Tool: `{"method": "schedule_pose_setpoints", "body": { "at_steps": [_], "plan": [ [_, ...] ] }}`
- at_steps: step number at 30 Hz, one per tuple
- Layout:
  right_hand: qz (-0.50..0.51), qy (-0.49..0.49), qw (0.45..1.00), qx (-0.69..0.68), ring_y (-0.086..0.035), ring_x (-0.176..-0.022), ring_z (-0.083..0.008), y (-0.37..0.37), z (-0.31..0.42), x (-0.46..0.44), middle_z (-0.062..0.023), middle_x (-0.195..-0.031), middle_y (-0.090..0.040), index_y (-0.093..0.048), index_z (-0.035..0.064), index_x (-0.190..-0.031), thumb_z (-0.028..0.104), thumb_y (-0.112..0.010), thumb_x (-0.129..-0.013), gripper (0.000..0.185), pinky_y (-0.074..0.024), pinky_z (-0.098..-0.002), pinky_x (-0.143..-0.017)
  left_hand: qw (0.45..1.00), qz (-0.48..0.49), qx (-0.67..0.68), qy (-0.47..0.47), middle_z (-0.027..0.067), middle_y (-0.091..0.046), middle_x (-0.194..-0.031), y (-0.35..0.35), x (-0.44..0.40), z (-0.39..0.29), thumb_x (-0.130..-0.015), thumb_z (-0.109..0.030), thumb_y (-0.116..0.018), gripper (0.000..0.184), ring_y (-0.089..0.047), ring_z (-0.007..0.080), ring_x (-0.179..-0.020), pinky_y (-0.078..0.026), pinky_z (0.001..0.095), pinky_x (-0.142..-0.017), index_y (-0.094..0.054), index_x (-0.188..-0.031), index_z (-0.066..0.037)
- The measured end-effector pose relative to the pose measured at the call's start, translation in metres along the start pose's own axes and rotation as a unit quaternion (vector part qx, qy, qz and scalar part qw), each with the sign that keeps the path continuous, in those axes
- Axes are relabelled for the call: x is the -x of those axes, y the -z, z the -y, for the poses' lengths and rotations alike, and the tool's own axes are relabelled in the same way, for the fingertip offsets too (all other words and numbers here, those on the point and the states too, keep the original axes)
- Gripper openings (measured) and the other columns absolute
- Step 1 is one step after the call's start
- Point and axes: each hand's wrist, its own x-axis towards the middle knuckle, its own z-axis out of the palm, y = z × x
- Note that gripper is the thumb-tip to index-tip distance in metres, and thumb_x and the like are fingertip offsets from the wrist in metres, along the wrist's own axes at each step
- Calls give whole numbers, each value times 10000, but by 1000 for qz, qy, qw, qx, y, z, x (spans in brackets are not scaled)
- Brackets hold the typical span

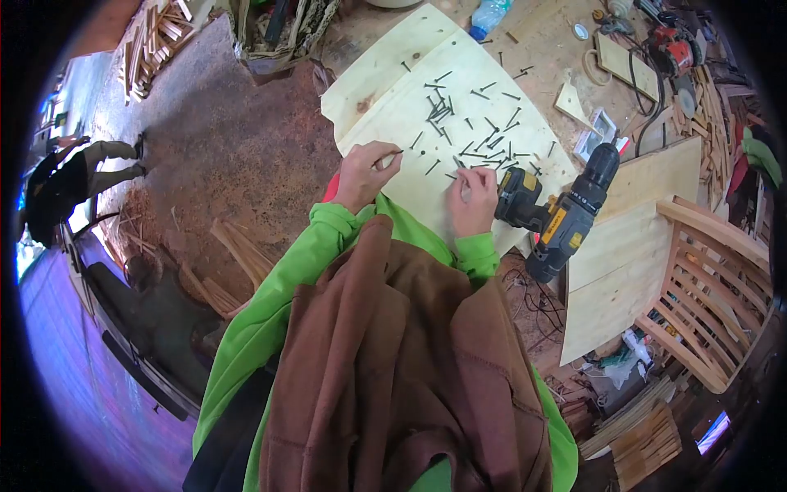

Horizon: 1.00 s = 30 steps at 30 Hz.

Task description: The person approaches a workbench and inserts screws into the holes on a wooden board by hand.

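Many loose dark screws [494, 143] lie scattered over a pale plywood board [385, 123] in front of me. My left hand [369, 174] is closed in a pinch above the board's near left part, and a small dark tip shows at its fingertips, too small to name. Over the near right part, my right hand [474, 201] pinches what looks like a screw [458, 162] between thumb and forefinger. Just right of that hand, a black and yellow cordless drill [561, 217] lies on its side, its battery end towards my fingers.
A plastic bottle [490, 16] lies at the board's far edge. To the right are a slatted wooden chair part [709, 287], another plywood panel [623, 246] and a red power tool [674, 51]. A worn sack [283, 33] stands far left; a person [82, 184] is beyond.
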Motion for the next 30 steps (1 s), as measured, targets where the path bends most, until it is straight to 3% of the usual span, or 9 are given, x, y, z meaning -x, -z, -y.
{"method": "schedule_pose_setpoints", "body": {
  "at_steps": [5,9,18,26,30],
  "plan": [
    [27,-32,999,35,-586,-831,-274,6,6,12,-150,-1035,-517,-638,23,-1036,57,-667,-810,231,-495,-375,-718,1000,1,12,8,36,-682,-784,0,-1,0,-775,-87,-753,120,-561,141,-584,-458,282,-615,-714,-888,-80],
    [31,-117,993,2,-594,-907,-301,13,15,19,-166,-1097,-529,-577,19,-1135,98,-660,-832,324,-505,-400,-788,1000,1,10,12,36,-675,-780,0,-2,-5,-783,-94,-755,129,-555,139,-591,-452,279,-618,-708,-901,-76],
    [-2,-74,997,13,-609,-905,-363,0,14,-2,-201,-1101,-550,-584,-8,-1127,66,-596,-875,263,-500,-434,-800,1000,2,12,22,39,-675,-795,-2,0,-7,-792,-89,-756,142,-551,127,-621,-459,277,-627,-707,-921,-60],
    [-5,-91,995,44,-604,-860,-342,-2,4,-72,-173,-1002,-551,-656,-2,-993,105,-637,-861,171,-492,-427,-761,999,1,8,37,36,-676,-799,-1,0,-8,-790,-74,-757,156,-551,129,-632,-469,270,-615,-711,-939,-67],
    [-19,-70,994,87,-598,-890,-341,-14,-5,-84,-168,-1016,-539,-654,-10,-926,113,-661,-847,146,-487,-427,-781,999,-19,20,22,14,-685,-821,-5,1,-5,-768,-75,-758,152,-553,137,-560,-428,285,-658,-691,-900,-108]
  ]
}}
